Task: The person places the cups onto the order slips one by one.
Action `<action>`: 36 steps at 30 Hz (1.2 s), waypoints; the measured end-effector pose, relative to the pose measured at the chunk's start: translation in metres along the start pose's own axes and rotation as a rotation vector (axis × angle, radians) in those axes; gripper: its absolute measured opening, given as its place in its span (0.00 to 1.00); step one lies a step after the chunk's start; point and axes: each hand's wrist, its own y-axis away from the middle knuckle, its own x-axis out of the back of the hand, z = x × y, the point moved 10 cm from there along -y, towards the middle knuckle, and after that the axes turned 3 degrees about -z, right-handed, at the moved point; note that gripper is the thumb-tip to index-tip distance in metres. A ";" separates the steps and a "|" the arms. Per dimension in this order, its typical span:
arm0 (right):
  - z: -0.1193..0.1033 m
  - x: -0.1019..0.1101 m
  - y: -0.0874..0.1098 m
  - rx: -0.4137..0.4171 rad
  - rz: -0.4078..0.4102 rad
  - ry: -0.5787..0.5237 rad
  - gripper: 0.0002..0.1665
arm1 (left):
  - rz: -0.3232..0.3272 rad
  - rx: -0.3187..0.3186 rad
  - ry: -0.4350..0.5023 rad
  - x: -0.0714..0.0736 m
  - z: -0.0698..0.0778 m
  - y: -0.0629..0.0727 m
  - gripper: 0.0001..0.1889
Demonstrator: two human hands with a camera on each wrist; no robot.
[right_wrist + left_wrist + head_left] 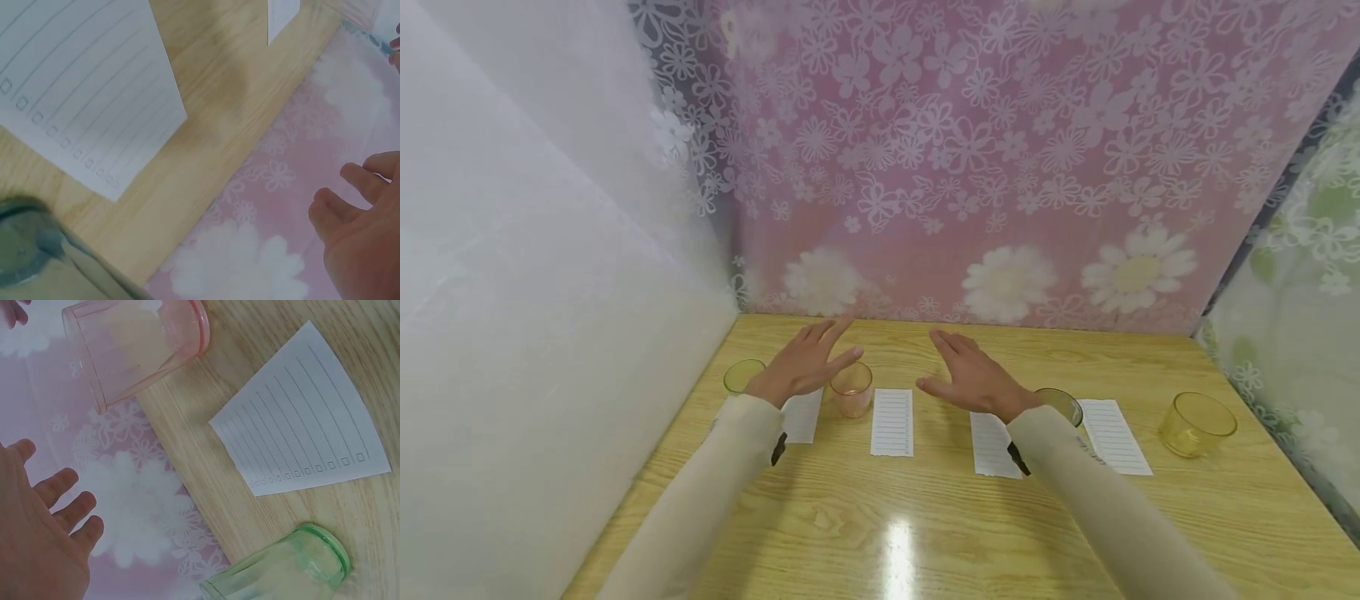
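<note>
My left hand [805, 361] reaches out over the table with its fingers extended and holds nothing. Beside its thumb stands a pink glass cup [852, 392], and a green glass cup [743, 375] is at its wrist side. Between these two cups lies a lined paper slip [300, 419] with small checkboxes. My right hand [977, 377] is likewise stretched out, holding nothing. Partly under its wrist is another lined slip [94, 94]. A dark-rimmed glass cup [1063, 404] stands behind the right sleeve, partly hidden by it.
In the middle of the wooden table [842, 508] lies a lined slip [892, 422]. Farther right come another slip [1115, 435] and a yellow glass cup [1198, 425]. A pink flowered curtain [925, 167] rises at the back edge, and a white sheet [550, 250] hangs on the left.
</note>
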 end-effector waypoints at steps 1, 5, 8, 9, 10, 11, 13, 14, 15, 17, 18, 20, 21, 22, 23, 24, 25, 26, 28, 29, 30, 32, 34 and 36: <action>-0.001 -0.002 0.000 0.002 -0.005 -0.004 0.60 | -0.004 0.000 0.000 -0.001 0.000 0.001 0.42; -0.001 -0.014 0.000 -0.004 -0.033 -0.007 0.61 | -0.029 0.001 0.005 -0.006 -0.001 0.004 0.44; -0.003 -0.022 0.000 -0.001 -0.047 -0.011 0.61 | -0.050 0.002 0.013 -0.010 -0.003 0.006 0.44; -0.003 -0.024 0.001 0.000 -0.049 -0.012 0.61 | -0.056 0.001 0.018 -0.011 -0.003 0.007 0.44; -0.004 -0.026 0.001 0.003 -0.050 -0.017 0.61 | -0.064 0.001 0.025 -0.013 -0.003 0.008 0.44; -0.005 -0.028 0.001 0.006 -0.052 -0.019 0.60 | -0.070 0.000 0.032 -0.014 -0.004 0.009 0.44; -0.007 -0.033 0.001 0.008 -0.060 -0.019 0.60 | -0.083 -0.005 0.048 -0.016 -0.004 0.010 0.43; -0.008 -0.035 0.002 0.014 -0.063 -0.020 0.59 | -0.089 -0.009 0.052 -0.018 -0.004 0.011 0.43; -0.009 -0.036 0.002 0.017 -0.068 -0.024 0.59 | -0.094 -0.013 0.057 -0.019 -0.003 0.011 0.44; -0.012 -0.039 0.004 0.027 -0.076 -0.027 0.58 | -0.103 -0.015 0.064 -0.021 -0.004 0.012 0.44; -0.012 -0.041 0.005 0.029 -0.080 -0.024 0.57 | -0.107 -0.016 0.068 -0.022 -0.004 0.012 0.44; -0.013 -0.043 0.006 0.032 -0.084 -0.020 0.57 | -0.113 -0.015 0.076 -0.025 -0.005 0.013 0.45; -0.013 -0.045 0.006 0.031 -0.087 -0.018 0.57 | -0.114 -0.012 0.083 -0.026 -0.006 0.014 0.45; -0.013 -0.047 0.006 0.032 -0.088 -0.009 0.57 | -0.118 -0.009 0.088 -0.028 -0.006 0.014 0.45; -0.012 -0.049 0.006 0.031 -0.092 -0.003 0.57 | -0.121 -0.009 0.090 -0.030 -0.007 0.014 0.46; -0.012 -0.052 0.006 0.030 -0.096 0.006 0.57 | -0.124 -0.009 0.095 -0.031 -0.007 0.014 0.46; -0.011 -0.054 0.006 0.032 -0.101 0.014 0.57 | -0.128 -0.010 0.099 -0.033 -0.007 0.014 0.46; -0.011 -0.056 0.005 0.036 -0.104 0.018 0.57 | -0.130 -0.011 0.100 -0.034 -0.007 0.014 0.46; -0.011 -0.061 0.005 0.046 -0.113 0.029 0.57 | -0.137 -0.013 0.102 -0.037 -0.007 0.014 0.46; -0.011 -0.063 0.005 0.048 -0.120 0.033 0.57 | -0.139 -0.014 0.100 -0.038 -0.007 0.014 0.47; -0.012 -0.065 0.005 0.052 -0.124 0.035 0.57 | -0.143 -0.011 0.096 -0.039 -0.007 0.014 0.47; -0.012 -0.068 0.006 0.061 -0.132 0.045 0.57 | -0.150 -0.001 0.094 -0.041 -0.008 0.015 0.48; -0.012 -0.071 0.006 0.064 -0.141 0.060 0.57 | -0.156 0.009 0.090 -0.042 -0.008 0.015 0.49; -0.011 -0.074 0.006 0.065 -0.148 0.065 0.57 | -0.163 0.018 0.084 -0.044 -0.009 0.016 0.50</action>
